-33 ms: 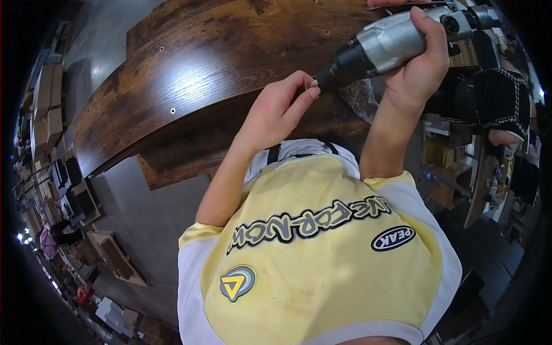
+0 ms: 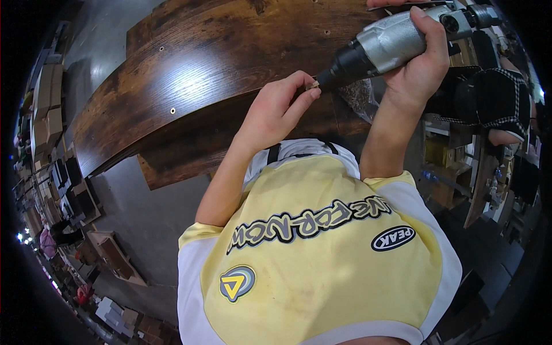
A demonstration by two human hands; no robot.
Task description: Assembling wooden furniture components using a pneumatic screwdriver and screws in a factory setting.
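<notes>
My right hand [image 2: 422,60] is closed around the silver body of a pneumatic driver [image 2: 388,46]. The driver's black nose slants down and left, its tip close to my left fingertips. My left hand [image 2: 276,106] pinches a small brass-coloured fitting [image 2: 314,85] between thumb and forefinger, right at that tip; whether the two touch I cannot tell. Under and beyond my left hand lies a stack of dark brown wood-grain boards [image 2: 230,52] with curved edges. Small brass-ringed holes [image 2: 172,111] dot the top board.
A clear plastic bag [image 2: 359,98] of small parts lies beyond the boards' near edge, between my forearms. Another person in black clothing [image 2: 494,98] is at the right. Cardboard boxes [image 2: 49,103] and a framed panel [image 2: 118,259] stand on the left. Wooden shelving [image 2: 445,164] is at the right.
</notes>
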